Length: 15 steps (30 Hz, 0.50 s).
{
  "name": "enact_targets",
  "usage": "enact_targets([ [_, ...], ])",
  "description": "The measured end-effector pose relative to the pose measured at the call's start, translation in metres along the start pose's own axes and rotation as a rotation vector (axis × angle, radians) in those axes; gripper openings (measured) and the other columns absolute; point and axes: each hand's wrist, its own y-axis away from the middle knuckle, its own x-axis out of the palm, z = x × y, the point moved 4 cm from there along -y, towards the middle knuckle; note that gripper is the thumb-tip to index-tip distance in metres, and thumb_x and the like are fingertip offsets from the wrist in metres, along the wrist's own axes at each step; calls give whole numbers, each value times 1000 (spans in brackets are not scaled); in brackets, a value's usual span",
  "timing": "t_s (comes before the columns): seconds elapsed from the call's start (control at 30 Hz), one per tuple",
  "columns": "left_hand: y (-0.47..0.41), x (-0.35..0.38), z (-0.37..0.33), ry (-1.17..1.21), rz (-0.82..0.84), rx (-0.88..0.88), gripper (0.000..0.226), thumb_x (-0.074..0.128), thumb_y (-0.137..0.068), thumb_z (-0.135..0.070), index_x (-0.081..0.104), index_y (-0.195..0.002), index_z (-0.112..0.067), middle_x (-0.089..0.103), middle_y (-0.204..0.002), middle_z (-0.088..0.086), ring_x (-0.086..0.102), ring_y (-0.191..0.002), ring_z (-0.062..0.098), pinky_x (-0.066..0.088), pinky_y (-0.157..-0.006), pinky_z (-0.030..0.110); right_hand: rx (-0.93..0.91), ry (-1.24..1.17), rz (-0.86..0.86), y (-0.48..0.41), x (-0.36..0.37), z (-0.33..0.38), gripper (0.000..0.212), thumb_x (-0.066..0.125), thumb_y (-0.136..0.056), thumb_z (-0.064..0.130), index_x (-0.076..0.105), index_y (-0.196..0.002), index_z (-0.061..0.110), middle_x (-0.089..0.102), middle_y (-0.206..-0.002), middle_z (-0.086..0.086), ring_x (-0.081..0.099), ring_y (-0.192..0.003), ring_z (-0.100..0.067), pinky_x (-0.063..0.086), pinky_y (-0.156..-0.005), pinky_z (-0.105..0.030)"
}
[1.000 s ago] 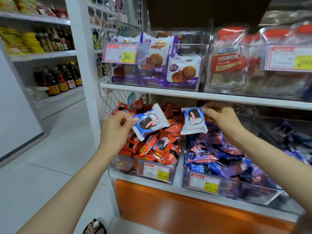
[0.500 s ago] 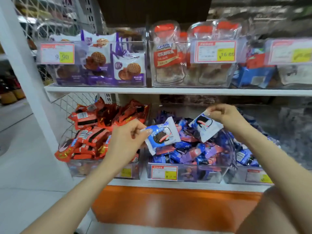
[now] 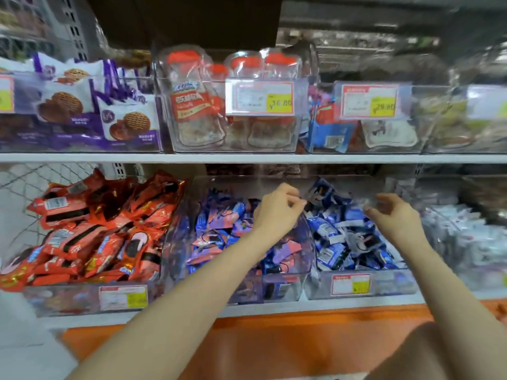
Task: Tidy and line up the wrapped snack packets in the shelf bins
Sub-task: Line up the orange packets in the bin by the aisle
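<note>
On lower shelf (image 3: 274, 307), along its front edge: clear bins in a row. Left bin (image 3: 68, 297) at the shelf's left end, heaped with red packets (image 3: 96, 229), a few overhanging its left side. Middle bin (image 3: 247, 292) full of purple packets (image 3: 219, 231), jumbled. Right bin (image 3: 389, 283) full of blue packets (image 3: 337, 237), loose and at all angles, none lined up; price tag (image 3: 350, 284) on its front wall. Pale packets (image 3: 472, 237) further toward the shelf's right end, blurred.

Left hand (image 3: 277, 212): forearm up from the bottom, crossing above the middle bin's front wall, back of hand to camera, held over the divide between middle and right bins toward the rear. Fingers (image 3: 295, 204) curled in, thumb tip close against forefinger tip. Cannot tell whether pinching anything or gripping the clear wall. Nearest blue packets just right of and below the fingertips; contact unclear.

Right hand (image 3: 395, 218): forearm in from the lower right, hand above the right bin's rear right part, wrist slightly bent. Fingers (image 3: 374, 212) curled and bunched, pointing left. Smear of blur at the tips, so cannot tell whether holding a packet. Blue heap directly under and left of the fingertips.

Hands apart, blue packets between and beneath them.

Above, on upper shelf (image 3: 247, 158): more clear bins with cookie packs (image 3: 129, 124) and yellow-and-white tags.
</note>
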Motion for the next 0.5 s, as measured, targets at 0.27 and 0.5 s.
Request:
enact_targets([
  [0.27,74,-115,58,-203,-169,129,9,61,-87,-16,64,-94,-22,61,-83,-16,59,-76,5,47,-72,29,-514,-136,182,52,66,98,14,63,-85,5,71,-97,10,64,-87,2,55,-69,3,37,-67,-1],
  [0.5,117,-235,104,-436,-513,42,13,60,-86,-6,65,-96,-14,63,-94,-1,60,-88,19,48,-80,40,-925,-201,446,126,147,194,24,56,-85,18,69,-105,17,65,-98,1,60,-92,-14,45,-86,-28],
])
